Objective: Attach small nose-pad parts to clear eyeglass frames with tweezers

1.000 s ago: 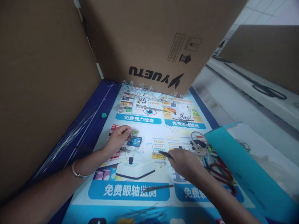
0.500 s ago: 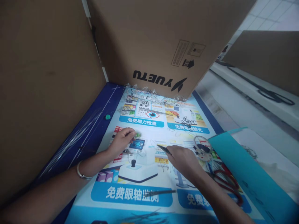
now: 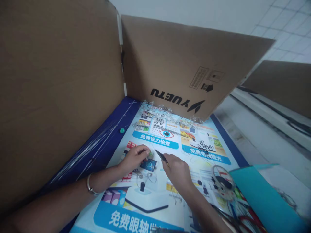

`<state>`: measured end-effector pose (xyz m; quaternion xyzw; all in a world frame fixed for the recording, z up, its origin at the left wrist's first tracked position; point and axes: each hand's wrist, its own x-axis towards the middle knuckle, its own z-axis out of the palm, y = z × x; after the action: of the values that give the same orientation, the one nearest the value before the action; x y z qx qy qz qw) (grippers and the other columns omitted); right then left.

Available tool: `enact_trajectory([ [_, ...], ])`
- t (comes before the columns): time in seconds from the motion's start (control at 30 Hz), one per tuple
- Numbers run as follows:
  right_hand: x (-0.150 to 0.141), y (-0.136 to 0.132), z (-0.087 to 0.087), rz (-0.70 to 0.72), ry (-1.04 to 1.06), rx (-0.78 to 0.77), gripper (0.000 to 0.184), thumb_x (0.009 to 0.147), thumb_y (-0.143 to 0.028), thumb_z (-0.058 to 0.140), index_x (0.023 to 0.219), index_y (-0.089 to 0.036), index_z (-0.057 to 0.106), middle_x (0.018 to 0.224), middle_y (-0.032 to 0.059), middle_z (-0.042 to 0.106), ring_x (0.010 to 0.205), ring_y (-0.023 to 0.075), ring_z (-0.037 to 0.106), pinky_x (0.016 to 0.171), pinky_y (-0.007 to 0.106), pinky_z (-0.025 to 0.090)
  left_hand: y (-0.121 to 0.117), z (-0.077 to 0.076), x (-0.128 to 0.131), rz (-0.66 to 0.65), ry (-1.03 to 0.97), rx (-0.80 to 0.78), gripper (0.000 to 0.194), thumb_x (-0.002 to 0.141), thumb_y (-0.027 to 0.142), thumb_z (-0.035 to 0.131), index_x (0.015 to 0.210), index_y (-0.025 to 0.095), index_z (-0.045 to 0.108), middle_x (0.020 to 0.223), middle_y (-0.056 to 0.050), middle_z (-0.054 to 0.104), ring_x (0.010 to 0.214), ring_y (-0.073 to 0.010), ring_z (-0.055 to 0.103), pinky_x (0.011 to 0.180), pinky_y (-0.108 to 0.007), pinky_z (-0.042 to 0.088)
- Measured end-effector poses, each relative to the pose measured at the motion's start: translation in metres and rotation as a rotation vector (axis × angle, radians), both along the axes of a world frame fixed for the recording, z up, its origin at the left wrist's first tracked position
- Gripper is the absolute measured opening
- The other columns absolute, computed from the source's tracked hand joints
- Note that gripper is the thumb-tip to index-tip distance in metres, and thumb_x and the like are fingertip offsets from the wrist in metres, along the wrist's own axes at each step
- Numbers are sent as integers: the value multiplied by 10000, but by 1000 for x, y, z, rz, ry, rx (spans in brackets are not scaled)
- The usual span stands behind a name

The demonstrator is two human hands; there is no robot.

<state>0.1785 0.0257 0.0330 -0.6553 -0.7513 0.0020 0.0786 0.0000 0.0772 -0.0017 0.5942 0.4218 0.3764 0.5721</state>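
My left hand (image 3: 134, 159) is closed in a pinch over the printed sheet (image 3: 104, 212), with a thin, pale wire at its fingertips. Thin curved wire (image 3: 152, 177) with small shiny bits shows just below those fingers. My right hand (image 3: 179, 171) is wrapped around dark, pointed needle-nose pliers (image 3: 160, 156), with a touch of yellow at the handle. Their tip points up and left, close to the left fingertips; whether it touches the wire cannot be made out. A silver bangle (image 3: 89, 185) circles my left wrist.
Cardboard panels (image 3: 170, 58) stand at the left and back. Small clear wire pieces (image 3: 167, 111) line the back panel's foot. Black wire loops (image 3: 205, 147) lie right of centre. Red-handled scissors (image 3: 247, 221) and a teal box (image 3: 264, 197) are at the right; a green lump (image 3: 121, 130) sits left.
The view has tilted up and shifted left, so the scene sits lower and further right. My right hand has brought the pliers closer to my left fingertips.
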Motion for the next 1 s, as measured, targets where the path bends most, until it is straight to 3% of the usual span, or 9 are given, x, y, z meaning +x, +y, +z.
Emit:
enact_trajectory([
  [0.27, 0, 0, -10, 8, -32, 105, 227, 862, -248, 412, 1002, -195, 583, 818, 17, 627, 758, 140, 564, 626, 241, 333, 1, 3, -2, -84, 17, 6, 224, 790, 357, 493, 774, 147, 569, 618, 10, 517, 576, -100, 474, 508, -190, 364],
  [0.47, -5, -3, -15, 32, -84, 147, 221, 867, -223, 396, 960, -191, 594, 776, 19, 610, 730, 146, 547, 631, 255, 321, 2, -2, -3, -78, 46, 9, 254, 798, 378, 486, 772, 143, 579, 625, 7, 528, 565, -99, 474, 516, -196, 362],
  [0.67, -7, -5, -18, 52, -75, 158, 236, 865, -214, 392, 996, -179, 586, 803, 40, 614, 752, 154, 550, 653, 251, 340, 0, 1, -3, -74, 45, -2, 292, 806, 393, 473, 682, 137, 537, 585, 19, 493, 509, -75, 423, 474, -183, 326],
  [0.8, 1, -1, -16, 74, 74, 29, 202, 836, -240, 429, 933, -202, 601, 815, 30, 620, 767, 155, 560, 644, 239, 364, 2, 2, -4, -103, 9, -29, 288, 793, 398, 482, 675, 136, 508, 570, 24, 483, 513, -74, 435, 463, -174, 322],
  [1.0, 21, 12, -10, 100, 491, -109, 197, 775, -300, 487, 899, -217, 615, 846, 19, 630, 766, 168, 568, 679, 262, 413, 6, -2, -7, -218, -36, -93, 268, 792, 383, 483, 711, 130, 521, 586, 18, 507, 523, -71, 461, 468, -169, 325],
])
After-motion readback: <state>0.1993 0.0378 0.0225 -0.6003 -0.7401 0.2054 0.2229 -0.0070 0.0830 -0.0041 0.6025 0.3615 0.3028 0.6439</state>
